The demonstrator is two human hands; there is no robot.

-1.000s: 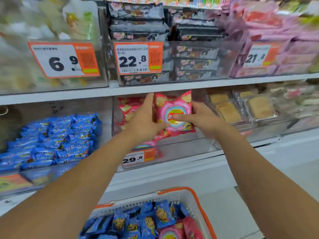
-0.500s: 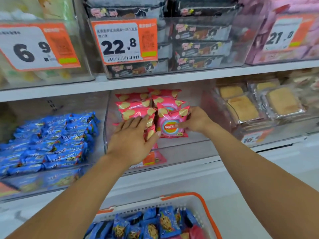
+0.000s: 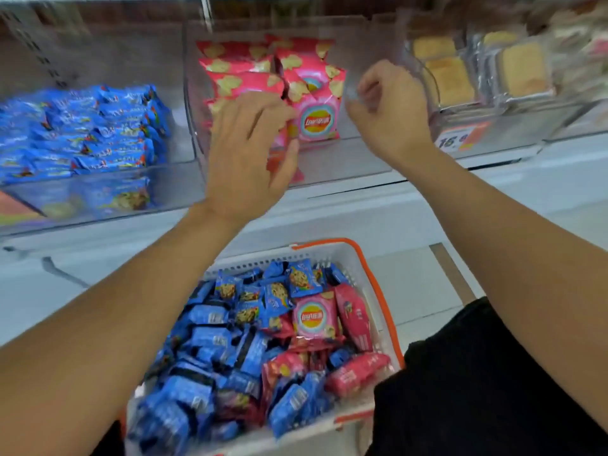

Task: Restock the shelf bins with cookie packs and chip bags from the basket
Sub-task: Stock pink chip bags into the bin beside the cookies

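- Left hand [image 3: 245,156]: raised in front of the clear middle bin [image 3: 329,166], back of the hand toward the camera, fingers straight and spread wide. It holds nothing. Whether its fingertips touch the packs behind them cannot be told, owing to blur.
- Right hand [image 3: 388,111]: level with the left hand and apart from it, at the right side of the same bin. Fingers are loosely curled inward and hold nothing.
- Pink chip bags [image 3: 273,72]: stacked inside the middle bin, behind and just above the left hand. One bag [image 3: 317,118] stands upright with its logo facing out, in the gap between the two hands, free of both.
- Blue cookie packs [image 3: 88,130]: piled in the bin to the left of the left hand, well apart from it.
- Basket [image 3: 378,281]: white with an orange rim, below both forearms, nearer the person than the shelf. It holds many blue cookie packs [image 3: 210,343] and several pink chip bags [image 3: 314,319], the pink ones mostly on the right-hand side.
- Pale biscuit packs [image 3: 523,72]: in the bin to the right of the right hand, near it but not touched.
- Price tag [image 3: 460,139]: orange and white, on that bin's front, just below and right of the right wrist; figures blurred.
- Dark garment [image 3: 493,390]: under the right forearm, beside the basket.
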